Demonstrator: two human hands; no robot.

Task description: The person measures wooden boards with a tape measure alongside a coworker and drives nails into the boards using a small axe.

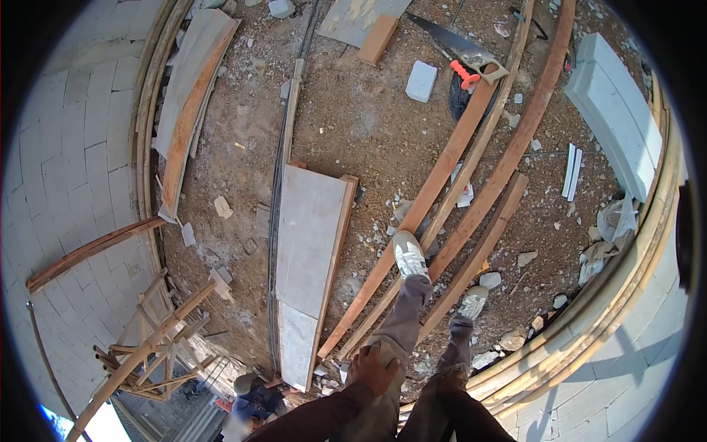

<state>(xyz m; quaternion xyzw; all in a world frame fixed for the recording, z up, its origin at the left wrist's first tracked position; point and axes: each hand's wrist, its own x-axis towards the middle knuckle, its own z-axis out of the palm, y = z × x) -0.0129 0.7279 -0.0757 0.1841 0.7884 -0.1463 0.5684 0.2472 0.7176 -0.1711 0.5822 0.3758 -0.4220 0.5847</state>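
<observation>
- Left hand [373, 368], fingers loosely bent, rests on grey trousers [403, 317], gripping nothing visible; shadowed right hand [451, 379]: grip I cannot tell.
- Reddish-brown timber plank [446, 158] passes under the white shoe [409, 254].
- Translucent plastic bag [617, 219], contents unclear, near curved poles [661, 217].
- Wood-handled saw [462, 48] overlaps the plank's far end.
- Brown dirt [361, 147] separates plank and flat grey board [313, 236].

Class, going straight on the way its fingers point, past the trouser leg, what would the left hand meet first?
Past the trouser leg, the left hand would probably meet the narrow plank on the ground, though depth is unclear.
</observation>
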